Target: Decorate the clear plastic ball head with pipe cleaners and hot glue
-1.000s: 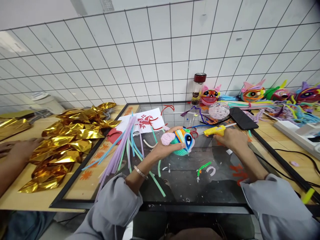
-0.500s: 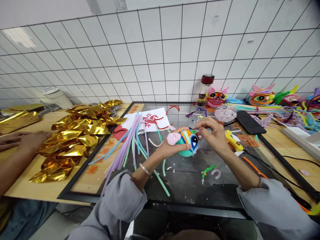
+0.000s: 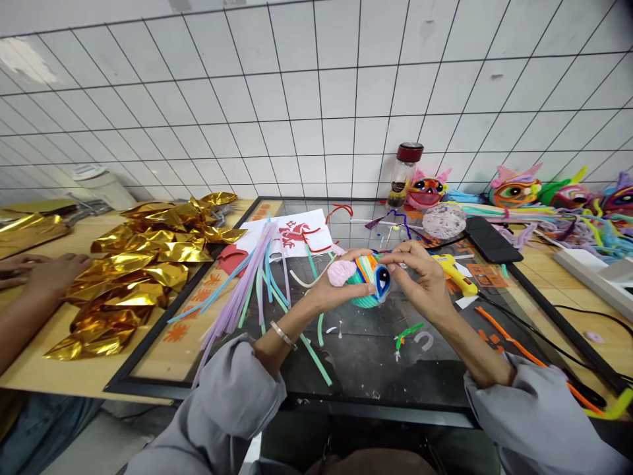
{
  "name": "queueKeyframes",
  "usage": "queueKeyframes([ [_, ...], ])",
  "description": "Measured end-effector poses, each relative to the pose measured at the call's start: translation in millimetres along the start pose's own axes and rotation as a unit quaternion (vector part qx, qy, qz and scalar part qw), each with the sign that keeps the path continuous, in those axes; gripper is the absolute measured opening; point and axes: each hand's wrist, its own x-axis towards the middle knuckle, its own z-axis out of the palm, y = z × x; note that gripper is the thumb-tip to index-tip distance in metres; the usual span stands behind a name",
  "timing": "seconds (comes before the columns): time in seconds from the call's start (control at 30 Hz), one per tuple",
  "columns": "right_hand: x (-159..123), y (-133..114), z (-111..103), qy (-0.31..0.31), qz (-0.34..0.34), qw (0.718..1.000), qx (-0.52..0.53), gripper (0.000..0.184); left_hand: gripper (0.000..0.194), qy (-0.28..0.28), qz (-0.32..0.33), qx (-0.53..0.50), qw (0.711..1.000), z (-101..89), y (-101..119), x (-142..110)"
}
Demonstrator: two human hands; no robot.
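Note:
My left hand (image 3: 329, 290) is wrapped round a ball-shaped pipe-cleaner animal head (image 3: 366, 300), thumb across its side. The head has teal, orange and yellow bands, a blue-rimmed black eye and a round pink tuft (image 3: 341, 272) at its left end. Against the head's right end, beside the eye, my right hand (image 3: 418, 270) pinches with thumb and fingertips. Whatever lies between those fingertips is hidden. Below the hands, on the dark glass, are a short green pipe-cleaner piece (image 3: 410, 334) and a pale curved scrap (image 3: 424, 341).
Loose pipe cleaners (image 3: 250, 277) and printed paper (image 3: 297, 234) lie left; gold foil (image 3: 143, 264) lies beyond, near another person's arm (image 3: 47, 284). Right are a yellow glue gun (image 3: 457, 274) with cord, phone (image 3: 493, 239) and more heads (image 3: 517, 188). A bottle (image 3: 403, 175) stands behind.
My right fingertips have come closer in against the head's eye side. My left hand keeps its grip on the head. The whole view has shifted slightly.

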Motion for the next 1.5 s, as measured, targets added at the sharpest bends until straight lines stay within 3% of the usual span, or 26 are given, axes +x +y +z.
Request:
queueKeyframes([
  [0.6,-2.2,-3.6,1.4,-0.042,-0.016,0.998,-0.048,0.021,0.064,0.006,0.009,0.009,1.0,1.4,3.4,-0.4],
  [1.07,-2.9,-5.2,0.9,-0.042,-0.085,0.986,-0.134,0.021,0.065,-0.003,0.023,-0.008,1.0,0.1,3.4,0.0],
  [1.37,-6.2,-9.6,-0.7,-0.054,-0.186,0.952,-0.238,0.02,0.061,-0.008,0.029,-0.019,0.999,-1.2,4.9,-1.1],
  [1.5,-8.2,-10.4,-1.2,-0.059,-0.199,0.946,-0.249,0.022,0.06,0.005,0.029,-0.019,0.999,-0.4,2.2,-3.2],
])
